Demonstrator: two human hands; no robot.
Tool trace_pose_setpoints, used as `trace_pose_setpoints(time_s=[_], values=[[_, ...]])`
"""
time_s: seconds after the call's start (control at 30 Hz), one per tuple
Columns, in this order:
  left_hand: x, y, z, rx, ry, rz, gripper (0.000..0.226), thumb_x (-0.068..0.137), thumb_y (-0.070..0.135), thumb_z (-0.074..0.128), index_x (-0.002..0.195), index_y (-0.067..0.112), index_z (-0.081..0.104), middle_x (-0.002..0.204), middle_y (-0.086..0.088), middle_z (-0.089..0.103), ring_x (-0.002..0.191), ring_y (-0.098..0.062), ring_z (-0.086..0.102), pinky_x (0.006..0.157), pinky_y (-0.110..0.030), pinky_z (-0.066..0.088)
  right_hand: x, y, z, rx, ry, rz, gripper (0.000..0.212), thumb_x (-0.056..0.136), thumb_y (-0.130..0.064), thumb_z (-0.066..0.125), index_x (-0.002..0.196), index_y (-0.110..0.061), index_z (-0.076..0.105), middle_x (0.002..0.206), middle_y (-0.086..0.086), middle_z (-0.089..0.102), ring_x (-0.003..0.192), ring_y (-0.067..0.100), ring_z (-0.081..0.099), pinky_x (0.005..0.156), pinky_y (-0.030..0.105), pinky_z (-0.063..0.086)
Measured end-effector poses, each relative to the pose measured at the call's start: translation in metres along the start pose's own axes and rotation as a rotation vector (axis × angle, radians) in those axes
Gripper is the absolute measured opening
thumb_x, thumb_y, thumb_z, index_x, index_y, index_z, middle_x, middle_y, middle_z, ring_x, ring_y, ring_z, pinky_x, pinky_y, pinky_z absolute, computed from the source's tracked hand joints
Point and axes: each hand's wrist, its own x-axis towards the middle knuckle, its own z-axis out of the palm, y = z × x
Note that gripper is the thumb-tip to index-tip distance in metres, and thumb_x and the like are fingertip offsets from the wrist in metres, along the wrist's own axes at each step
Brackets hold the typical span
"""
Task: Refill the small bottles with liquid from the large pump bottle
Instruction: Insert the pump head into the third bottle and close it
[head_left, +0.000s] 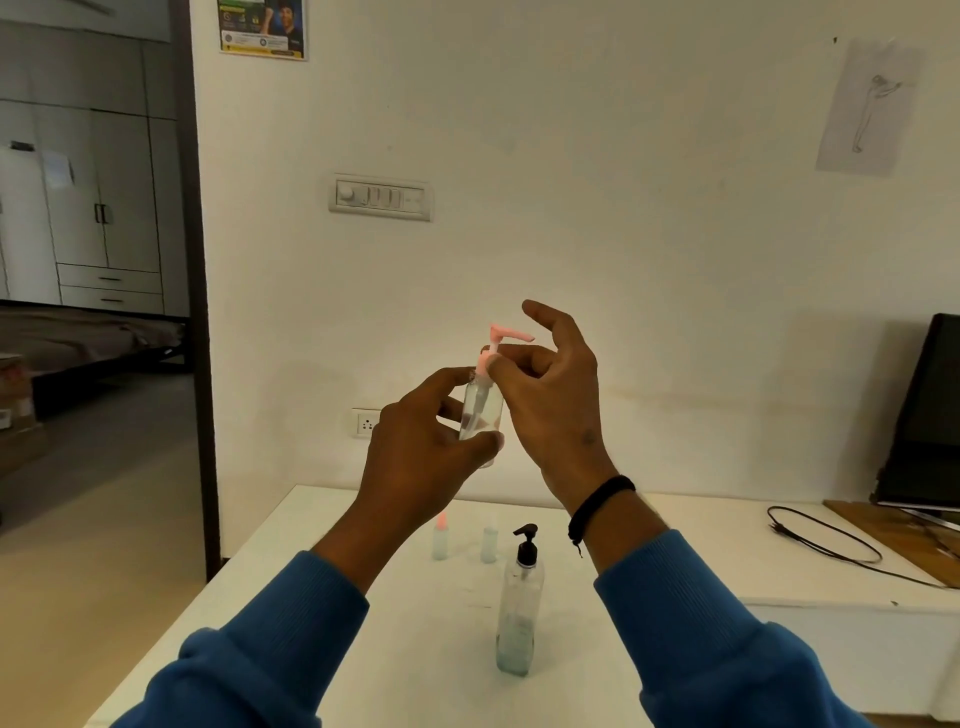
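1. The left hand (423, 447) is wrapped around a small clear bottle (480, 410), fingers and thumb curled round its body, holding it upright in the air well above the table.
2. The right hand (553, 395) pinches the pink collar of the bottle's pink pump top (501, 340) between thumb and curled fingers; the index finger is raised free above the spout, which points to the right.
3. A little clear liquid sits low in the held bottle — most of it looks empty.
4. The right wrist carries a black band (600, 506), and both arms are in blue sleeves (691, 623).
5. Below the hands, on the white table (322, 561), stand two more small bottles: one with a pink tip (440, 538) and, just beside it to the right, one with a pale cap (489, 544).
6. Nearer the person stands the large pump bottle (519, 608) with a black pump head — clear, with liquid only in its lower part.
7. Further right, a black cable (826, 540) loops across the tabletop, near a wooden board (893, 535) and a dark screen (930, 415) leaning by the wall.
8. On the wall behind are a switch panel (381, 197), a socket (365, 423), a poster (263, 28) and a pencil sketch (867, 106).
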Motion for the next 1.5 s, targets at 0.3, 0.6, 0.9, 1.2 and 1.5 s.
trace_pose_setpoints(time_s=[0.3, 0.6, 0.9, 1.2, 1.5], values=[[0.000, -0.002, 0.002, -0.002, 0.000, -0.011, 0.062, 0.079, 0.035, 0.086, 0.133, 0.032, 0.058, 0.091, 0.017, 0.065, 0.073, -0.007, 0.067, 0.075, -0.031, 0.058, -0.003, -0.001, 0.000, -0.039, 0.012, -0.002, 0.059, 0.086, -0.022, 0.083, 0.137, -0.022, 0.055, 0.089, -0.008, 0.072, 0.084, 0.009, 0.071, 0.086, 0.023, 0.059], [0.002, -0.002, 0.002, 0.001, 0.001, -0.011, 0.061, 0.079, 0.035, 0.086, 0.133, 0.034, 0.059, 0.092, 0.017, 0.067, 0.073, -0.008, 0.069, 0.077, -0.035, 0.061, -0.004, 0.002, 0.004, -0.039, 0.041, -0.012, 0.047, 0.088, -0.015, 0.081, 0.130, -0.019, 0.061, 0.091, -0.006, 0.075, 0.085, 0.010, 0.073, 0.088, 0.028, 0.061], [0.004, 0.000, 0.005, 0.008, 0.004, -0.001, 0.061, 0.078, 0.034, 0.087, 0.132, 0.033, 0.059, 0.093, 0.013, 0.067, 0.074, -0.009, 0.068, 0.080, -0.038, 0.061, -0.002, 0.007, 0.001, 0.021, 0.058, 0.009, 0.028, 0.092, -0.016, 0.075, 0.119, -0.016, 0.069, 0.099, -0.001, 0.077, 0.089, 0.012, 0.074, 0.082, 0.025, 0.061], [0.007, 0.004, 0.006, -0.012, -0.004, 0.018, 0.062, 0.077, 0.031, 0.087, 0.133, 0.034, 0.061, 0.090, 0.018, 0.066, 0.072, -0.007, 0.069, 0.079, -0.039, 0.062, 0.002, 0.008, -0.003, -0.020, 0.071, -0.007, 0.032, 0.086, -0.016, 0.082, 0.116, -0.017, 0.071, 0.092, -0.004, 0.074, 0.084, 0.012, 0.073, 0.078, 0.024, 0.062], [0.012, 0.011, 0.009, -0.040, 0.025, 0.038, 0.061, 0.077, 0.031, 0.087, 0.133, 0.032, 0.062, 0.090, 0.013, 0.070, 0.071, -0.009, 0.070, 0.079, -0.042, 0.062, 0.008, 0.003, -0.006, 0.016, 0.122, -0.009, 0.024, 0.088, -0.018, 0.081, 0.110, -0.018, 0.071, 0.097, -0.003, 0.078, 0.085, 0.009, 0.075, 0.076, 0.022, 0.062]])
